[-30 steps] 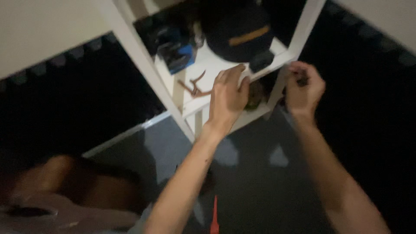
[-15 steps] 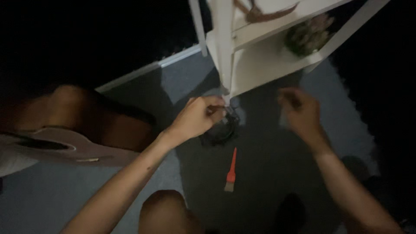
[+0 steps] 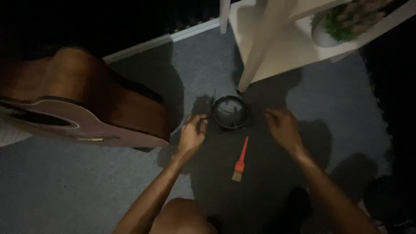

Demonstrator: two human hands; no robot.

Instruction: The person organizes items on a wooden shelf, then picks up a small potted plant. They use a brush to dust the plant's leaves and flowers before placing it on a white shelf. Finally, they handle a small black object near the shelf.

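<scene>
A black coiled ring of cable or string (image 3: 229,112) lies on a dark mat (image 3: 260,173) on the floor. My left hand (image 3: 192,135) is just left of the coil with fingers curled at its edge; the dim light hides whether it grips anything. My right hand (image 3: 282,127) hovers low to the right of the coil, fingers loosely apart, with nothing seen in it. An orange-handled brush (image 3: 240,159) lies on the mat between my forearms. My knee (image 3: 177,216) shows at the bottom.
A brown acoustic guitar (image 3: 82,112) lies on its side at the left on grey carpet (image 3: 65,190). A white shelf unit (image 3: 277,47) stands at the top, its leg just behind the coil, with a potted green plant (image 3: 342,26) on its bottom board.
The view dropped from the shelf to the floor. My left hand brought the black coil down and it now rests on the mat. Both hands lowered beside it.
</scene>
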